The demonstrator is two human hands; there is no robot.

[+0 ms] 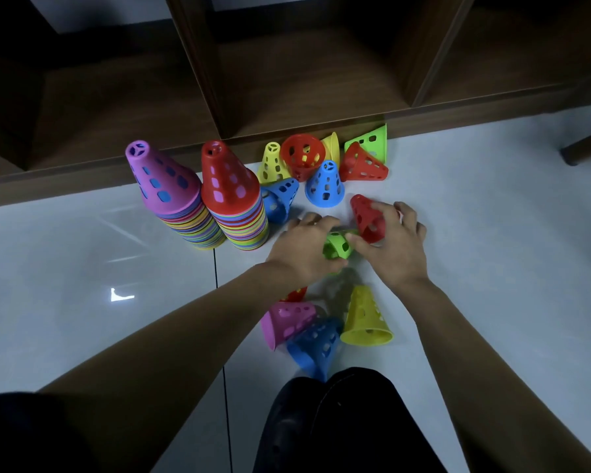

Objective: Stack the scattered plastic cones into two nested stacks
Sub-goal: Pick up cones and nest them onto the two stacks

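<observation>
Cones lay scattered on the pale tiled floor in front of a dark wooden shelf unit. Two tall nested stacks stood side by side near the shelf's base: a purple-topped stack on the left, touching a red-topped stack. The person's left hand was closed around a green cone, while the right hand gripped a red cone, the two cones meeting between the hands. Beyond them, against the shelf, sat a loose cluster of yellow, red, blue and green cones, with an upright blue cone at its front. Nearer the person lay a pink cone, a blue one and a yellow cone.
</observation>
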